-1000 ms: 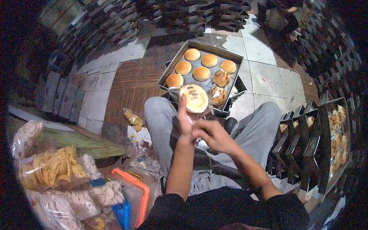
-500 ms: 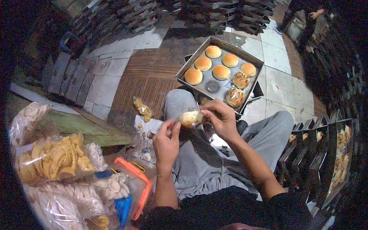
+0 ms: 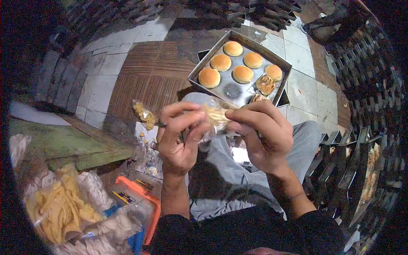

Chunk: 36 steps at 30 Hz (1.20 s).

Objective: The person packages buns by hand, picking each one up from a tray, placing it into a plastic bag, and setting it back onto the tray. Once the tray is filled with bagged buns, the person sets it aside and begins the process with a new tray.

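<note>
Both hands are up over my lap, holding a pale bun in a clear plastic wrapper [image 3: 216, 115]. The fingers of my left hand [image 3: 180, 138] are bent against the wrapper's left side. On the other side, my right hand [image 3: 265, 134] pinches the wrapper between thumb and fingers. Part of the bun is hidden by the fingers. Just beyond the hands sits a metal baking tray [image 3: 248, 90]. Several golden buns [image 3: 242, 74] stand in it, with a wrapped brown-topped bun [image 3: 265, 84] and another wrapped bun [image 3: 257, 98] partly behind my right hand.
At left lies a clear bag of yellowish pieces [image 3: 63, 208], near an orange-rimmed box [image 3: 155, 204]. A smaller bag of yellow pieces [image 3: 143, 114] rests on the floor by a green board [image 3: 63, 144]. Dark metal trays [image 3: 365, 170] stand at right. Another person [image 3: 335, 25] is at far right.
Both hands have risen closer to the camera with the wrapped bun. My left hand has turned, its fingers now bent up around the wrapper. The view has shifted slightly.
</note>
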Available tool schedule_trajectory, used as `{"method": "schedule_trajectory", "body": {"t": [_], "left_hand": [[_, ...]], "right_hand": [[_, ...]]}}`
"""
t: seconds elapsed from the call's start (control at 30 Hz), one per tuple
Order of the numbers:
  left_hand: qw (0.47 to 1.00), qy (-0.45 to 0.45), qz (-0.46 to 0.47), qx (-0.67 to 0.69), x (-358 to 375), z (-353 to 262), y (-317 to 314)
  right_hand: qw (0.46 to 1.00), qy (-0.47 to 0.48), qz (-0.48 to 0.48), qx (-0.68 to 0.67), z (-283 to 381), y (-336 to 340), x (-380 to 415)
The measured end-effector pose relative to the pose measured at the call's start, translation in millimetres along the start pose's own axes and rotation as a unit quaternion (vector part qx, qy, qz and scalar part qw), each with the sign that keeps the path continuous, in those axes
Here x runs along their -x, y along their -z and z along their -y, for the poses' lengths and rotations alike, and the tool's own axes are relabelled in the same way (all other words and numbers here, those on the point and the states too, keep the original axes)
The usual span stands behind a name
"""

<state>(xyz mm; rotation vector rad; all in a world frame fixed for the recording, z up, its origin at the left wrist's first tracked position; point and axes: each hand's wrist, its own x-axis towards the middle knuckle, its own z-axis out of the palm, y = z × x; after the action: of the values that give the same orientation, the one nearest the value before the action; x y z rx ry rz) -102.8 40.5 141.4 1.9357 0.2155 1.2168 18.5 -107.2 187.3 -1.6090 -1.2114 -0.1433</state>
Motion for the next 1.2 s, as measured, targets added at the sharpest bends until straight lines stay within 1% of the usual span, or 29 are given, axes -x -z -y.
{"method": "schedule_trajectory", "body": {"t": [0.07,0.13,0.2,0.23,0.27,0.3,0.33,0.37,0.4,0.43,0.47,0.53,0.57,0.6,0.63,0.67,0.7,0.73,0.8,0.83,0.87,0.9,0.93,1.0,1.07,1.1,1.13,1.17,1.2], "left_hand": [[0.999,0.009,0.021,0.047,-0.4,5.2,0.0],[0.998,0.029,-0.007,0.064,2.6,2.5,-1.0],[0.969,0.198,0.021,0.147,17.7,-7.7,10.8],[0.961,0.256,0.053,0.086,23.6,-11.0,15.7],[0.963,0.250,0.053,0.086,31.2,-8.9,11.3],[0.951,0.289,0.008,0.105,40.9,-4.2,2.5],[0.936,0.329,-0.032,0.123,46.6,-4.9,-2.4],[0.942,0.317,-0.021,0.107,50.0,-10.0,-3.3],[0.943,0.314,-0.018,0.105,46.7,-10.7,-4.2],[0.970,0.236,-0.018,0.047,44.4,-13.2,-5.1],[0.987,0.156,-0.018,-0.011,42.8,-17.9,-6.3],[0.985,0.170,-0.016,0.005,29.5,-19.7,-17.5],[0.983,0.173,0.032,-0.045,25.0,-14.7,-23.7],[0.976,0.178,0.080,-0.096,21.9,-12.4,-28.6],[0.974,0.158,0.050,-0.157,20.0,-14.0,-32.2],[0.973,0.157,0.046,-0.165,26.3,-20.4,-28.6],[0.966,0.156,0.041,-0.200,33.2,-27.3,-19.5],[0.960,0.151,0.035,-0.235,38.1,-32.0,-10.1],[0.961,0.132,0.033,-0.241,73.4,-25.3,4.5],[0.932,0.330,0.037,-0.146,90.9,-23.3,11.2],[0.858,0.511,0.035,-0.041,101.3,-24.3,14.4],[0.859,0.509,0.032,-0.045,106.8,-28.7,10.8],[0.848,0.530,0.005,-0.006,112.9,-33.9,1.8],[0.830,0.557,-0.015,0.032,125.9,-41.0,-16.0],[0.888,0.452,-0.009,0.086,133.7,-36.0,-37.2],[0.913,0.403,0.063,-0.014,131.8,-37.3,-42.4],[0.915,0.399,0.064,-0.008,130.7,-33.1,-48.8],[0.950,0.225,0.155,-0.151,130.9,-25.7,-56.1],[0.928,0.037,0.236,-0.286,129.1,-21.2,-63.7]], "right_hand": [[1.000,0.009,-0.005,0.023,0.7,3.6,-0.5],[0.998,0.018,0.003,0.057,-0.8,11.7,6.6],[0.987,0.091,-0.044,0.124,-21.1,9.8,32.5],[0.991,0.038,-0.059,0.114,-48.7,-2.2,42.9],[0.994,-0.112,0.013,0.003,-67.2,2.6,43.0],[0.972,-0.205,0.001,-0.114,-81.6,1.7,62.0],[0.927,-0.296,-0.012,-0.231,-80.9,-1.7,71.4],[0.927,-0.293,-0.019,-0.234,-81.3,2.1,76.6],[0.908,-0.331,-0.006,-0.257,-70.1,9.6,70.1],[0.885,-0.372,0.008,-0.280,-61.8,15.3,69.9],[0.911,-0.323,-0.038,-0.253,-64.0,13.3,64.7],[0.927,-0.256,-0.042,-0.270,-71.5,5.7,45.3],[0.900,-0.326,0.039,-0.288,-69.1,10.1,36.3],[0.909,-0.320,0.074,-0.257,-76.5,4.0,32.8],[0.871,-0.359,0.021,-0.335,-99.5,-10.7,43.1],[0.823,-0.393,-0.029,-0.409,-117.1,-22.8,52.2],[0.825,-0.420,0.034,-0.378,-120.3,-9.1,59.5],[0.803,-0.409,0.029,-0.433,-117.2,-13.9,76.6],[0.768,-0.434,0.056,-0.469,-121.0,-33.5,118.8],[0.730,-0.467,0.065,-0.495,-129.0,-51.1,143.6],[0.691,-0.498,0.073,-0.519,-132.5,-64.1,160.4],[0.630,-0.549,0.049,-0.547,-114.6,-65.4,158.3],[0.616,-0.564,0.033,-0.549,-111.1,-73.2,161.1],[0.723,-0.550,0.089,-0.407,-113.0,-77.3,161.5],[0.673,-0.580,-0.015,-0.459,-109.9,-66.8,153.0],[0.584,-0.577,-0.050,-0.569,-115.4,-56.9,150.1],[0.537,-0.600,-0.071,-0.588,-95.6,-29.2,129.5],[0.620,-0.567,-0.050,-0.541,-108.1,-28.6,136.0],[0.695,-0.530,-0.028,-0.486,-108.0,-25.9,131.8]]}}
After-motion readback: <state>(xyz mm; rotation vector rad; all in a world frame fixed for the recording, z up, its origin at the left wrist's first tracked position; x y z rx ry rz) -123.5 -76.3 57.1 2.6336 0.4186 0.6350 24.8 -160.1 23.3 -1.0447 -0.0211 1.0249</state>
